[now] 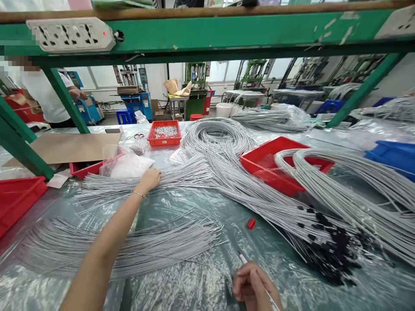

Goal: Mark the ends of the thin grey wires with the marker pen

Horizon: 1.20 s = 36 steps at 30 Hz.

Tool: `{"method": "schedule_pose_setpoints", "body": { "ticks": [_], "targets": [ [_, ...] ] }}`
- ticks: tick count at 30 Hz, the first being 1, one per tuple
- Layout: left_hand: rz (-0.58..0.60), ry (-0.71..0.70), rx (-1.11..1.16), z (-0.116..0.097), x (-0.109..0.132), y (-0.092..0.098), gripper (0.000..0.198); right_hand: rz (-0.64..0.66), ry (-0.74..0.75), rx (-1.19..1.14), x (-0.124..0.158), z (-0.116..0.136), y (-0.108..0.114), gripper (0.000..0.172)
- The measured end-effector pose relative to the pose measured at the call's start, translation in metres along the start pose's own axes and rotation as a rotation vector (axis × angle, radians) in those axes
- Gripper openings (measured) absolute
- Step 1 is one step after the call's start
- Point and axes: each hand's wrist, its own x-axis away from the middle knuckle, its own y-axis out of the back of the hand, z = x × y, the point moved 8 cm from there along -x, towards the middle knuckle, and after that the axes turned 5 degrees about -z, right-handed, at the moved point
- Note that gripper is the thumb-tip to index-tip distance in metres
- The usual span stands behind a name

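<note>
My left hand [151, 179] reaches forward to a bundle of thin grey cables [188, 172], its fingers curled closed on the cables at the bundle's far edge. How many it grips is hidden. My right hand [254, 285], at the bottom, is closed around a white marker pen [242, 257] with its dark red tip bare and pointing forward. A small red cap [251, 223] lies on the plastic-covered table [181, 203] ahead of the pen. Another spread of grey cables [168, 246] lies under my left forearm. Black connectors [333, 246] end the cables at the right.
A red tray [164, 141] of small metal parts stands at the back. Coiled cables [220, 131] lie behind the bundle. A larger red tray [272, 175] sits partly under looped cables [350, 168]. A green shelf beam [207, 36] crosses above. A person [48, 99] stands back left.
</note>
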Motion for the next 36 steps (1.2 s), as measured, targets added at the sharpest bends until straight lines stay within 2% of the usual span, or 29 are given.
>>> {"method": "schedule_pose_setpoints", "body": {
  "ticks": [3, 5, 8, 10, 12, 14, 17, 22, 26, 29, 32, 34, 36],
  "targets": [
    [0.029, -0.005, 0.065, -0.005, 0.01, -0.004, 0.032, -0.013, 0.018, 0.003, 0.002, 0.003, 0.002, 0.036],
    [0.085, -0.035, 0.117, -0.011, 0.028, -0.003, 0.027, -0.018, 0.017, 0.004, 0.003, 0.004, 0.003, 0.034],
    [0.273, -0.136, 0.213, -0.025, 0.075, -0.005, 0.027, -0.007, 0.025, 0.008, 0.005, 0.006, 0.003, 0.031],
    [0.406, -0.184, 0.263, -0.031, 0.109, -0.008, 0.035, 0.007, 0.044, 0.007, 0.005, 0.009, 0.002, 0.03],
    [0.496, -0.196, 0.301, -0.032, 0.137, -0.011, 0.039, 0.018, 0.058, 0.008, 0.006, 0.01, 0.002, 0.029],
    [0.555, -0.196, 0.345, -0.032, 0.155, -0.014, 0.031, 0.026, 0.07, 0.012, 0.006, 0.012, 0.002, 0.028],
    [0.581, -0.194, 0.421, -0.033, 0.164, -0.014, 0.025, 0.032, 0.093, 0.023, 0.007, 0.014, 0.003, 0.027],
    [0.509, -0.164, 0.514, -0.034, 0.162, -0.002, 0.031, 0.041, 0.133, 0.034, 0.007, 0.014, 0.006, 0.026],
    [0.472, -0.137, 0.593, -0.034, 0.16, 0.014, 0.042, 0.041, 0.157, 0.066, 0.008, 0.013, 0.008, 0.025],
    [0.445, -0.127, 0.641, -0.039, 0.161, 0.035, 0.046, 0.037, 0.15, 0.092, 0.006, 0.011, 0.008, 0.026],
    [0.451, -0.141, 0.723, -0.061, 0.171, 0.057, 0.047, 0.066, 0.109, 0.158, 0.004, 0.009, 0.001, 0.026],
    [0.524, -0.194, 0.785, -0.086, 0.183, 0.066, 0.046, 0.173, 0.091, 0.222, 0.004, 0.009, -0.013, 0.027],
    [0.624, -0.274, 0.813, -0.113, 0.198, 0.067, 0.044, 0.309, 0.093, 0.249, 0.008, 0.013, -0.032, 0.037]
  ]
}}
